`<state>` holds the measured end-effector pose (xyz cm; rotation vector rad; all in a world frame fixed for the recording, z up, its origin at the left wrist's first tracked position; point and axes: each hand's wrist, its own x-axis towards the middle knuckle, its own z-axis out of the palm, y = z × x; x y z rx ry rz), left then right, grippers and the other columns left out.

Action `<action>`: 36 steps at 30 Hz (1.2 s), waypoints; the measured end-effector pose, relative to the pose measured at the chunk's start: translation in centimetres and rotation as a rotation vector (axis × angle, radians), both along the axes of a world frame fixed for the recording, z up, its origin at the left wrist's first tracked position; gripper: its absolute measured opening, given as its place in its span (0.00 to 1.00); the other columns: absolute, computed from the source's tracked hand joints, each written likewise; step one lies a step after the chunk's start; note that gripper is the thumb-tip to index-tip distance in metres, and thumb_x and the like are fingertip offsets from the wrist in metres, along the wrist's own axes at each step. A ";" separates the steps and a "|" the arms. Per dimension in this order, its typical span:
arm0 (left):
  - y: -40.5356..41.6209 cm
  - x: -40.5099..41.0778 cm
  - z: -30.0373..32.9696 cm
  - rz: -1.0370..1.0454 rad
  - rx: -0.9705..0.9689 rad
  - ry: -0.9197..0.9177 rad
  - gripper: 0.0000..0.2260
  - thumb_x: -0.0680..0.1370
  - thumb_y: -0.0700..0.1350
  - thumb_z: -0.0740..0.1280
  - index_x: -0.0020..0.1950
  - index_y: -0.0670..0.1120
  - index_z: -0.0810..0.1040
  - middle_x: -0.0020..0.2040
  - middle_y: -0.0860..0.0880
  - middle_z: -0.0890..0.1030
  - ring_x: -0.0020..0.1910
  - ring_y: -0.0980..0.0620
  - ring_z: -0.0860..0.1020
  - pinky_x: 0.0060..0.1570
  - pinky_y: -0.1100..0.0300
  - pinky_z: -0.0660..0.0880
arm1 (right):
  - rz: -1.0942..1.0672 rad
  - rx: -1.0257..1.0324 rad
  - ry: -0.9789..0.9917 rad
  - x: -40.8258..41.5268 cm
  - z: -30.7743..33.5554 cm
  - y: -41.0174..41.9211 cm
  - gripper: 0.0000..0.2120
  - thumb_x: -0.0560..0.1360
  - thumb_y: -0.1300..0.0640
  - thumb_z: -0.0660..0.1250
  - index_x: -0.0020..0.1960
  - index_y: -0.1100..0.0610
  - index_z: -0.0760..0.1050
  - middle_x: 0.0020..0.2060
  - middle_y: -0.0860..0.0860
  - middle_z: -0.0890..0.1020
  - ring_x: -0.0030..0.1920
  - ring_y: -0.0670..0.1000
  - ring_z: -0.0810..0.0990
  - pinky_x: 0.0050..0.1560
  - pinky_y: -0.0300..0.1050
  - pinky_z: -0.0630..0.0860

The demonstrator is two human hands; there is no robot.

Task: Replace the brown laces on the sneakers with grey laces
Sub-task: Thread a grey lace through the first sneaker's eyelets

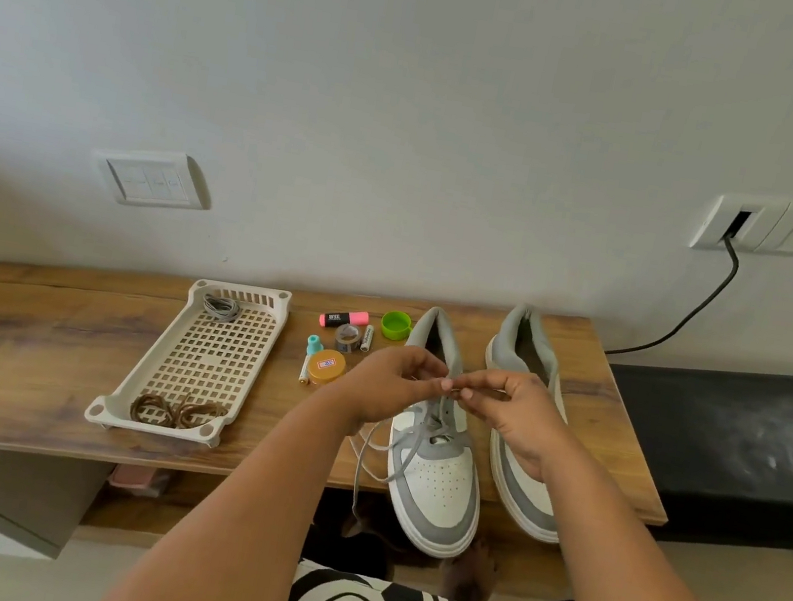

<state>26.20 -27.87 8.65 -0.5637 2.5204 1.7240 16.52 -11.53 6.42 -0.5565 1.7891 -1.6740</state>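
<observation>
We have the left sneaker (pixel 433 483) standing toe toward us at the front edge of the wooden table (pixel 39 347), so its eyelets face up where both hands can reach them. Our left hand (pixel 386 382) and right hand (pixel 512 412) meet just above the tongue, fingers curled in, each pinching part of the grey lace (pixel 372 457) — the fingertips nearly touch, which we read as feeding a lace end through an upper eyelet or drawing it snug. The lower rows already cross in grey, and the slack trails off the left side of the shoe and hangs over the table edge. The right sneaker (pixel 525 424) stands just beside it, partly behind our right hand; we cannot tell whether it carries any lace.

The slotted cream tray (pixel 219 355) lies to the left, well apart from the shoes, and serves as the sorting place — the brown laces (pixel 174 410) lie heaped at its near end, out of the shoes, and a coiled spare grey lace (pixel 221 308) waits at its far end, likely for the second shoe.

Between tray and shoes lie a pink highlighter (pixel 343 319), a green cap (pixel 395 326) and a round orange tin (pixel 326 367).
</observation>
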 end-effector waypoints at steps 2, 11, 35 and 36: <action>0.3 -0.2 -0.6 -0.001 0.055 -0.028 0.09 0.78 0.45 0.70 0.57 0.43 0.80 0.50 0.45 0.84 0.51 0.51 0.82 0.58 0.57 0.77 | -0.033 -0.003 0.069 0.1 -0.1 -0.3 0.08 0.72 0.69 0.72 0.48 0.60 0.83 0.44 0.55 0.86 0.50 0.51 0.84 0.54 0.41 0.80; 0.2 -0.3 -1.4 0.212 -0.222 -0.046 0.03 0.76 0.42 0.72 0.43 0.47 0.80 0.38 0.50 0.80 0.38 0.54 0.76 0.43 0.57 0.77 | -0.167 0.405 0.557 0.2 -2.4 -1.3 0.13 0.72 0.51 0.75 0.50 0.52 0.74 0.42 0.48 0.80 0.42 0.47 0.79 0.40 0.35 0.73; 2.4 -1.9 -2.7 0.028 -0.666 -0.139 0.05 0.79 0.43 0.66 0.52 0.48 0.81 0.51 0.48 0.81 0.49 0.50 0.79 0.51 0.55 0.79 | -0.127 0.305 0.081 -1.4 -3.1 -1.5 0.05 0.75 0.60 0.72 0.50 0.59 0.79 0.40 0.55 0.85 0.41 0.53 0.86 0.49 0.50 0.83; 2.4 -1.9 -2.6 0.017 -0.709 -0.141 0.05 0.79 0.43 0.66 0.53 0.48 0.81 0.51 0.48 0.81 0.49 0.49 0.79 0.51 0.54 0.79 | -0.126 0.307 0.087 -1.4 -3.1 -1.5 0.04 0.75 0.60 0.72 0.49 0.58 0.79 0.40 0.55 0.86 0.41 0.53 0.86 0.49 0.50 0.83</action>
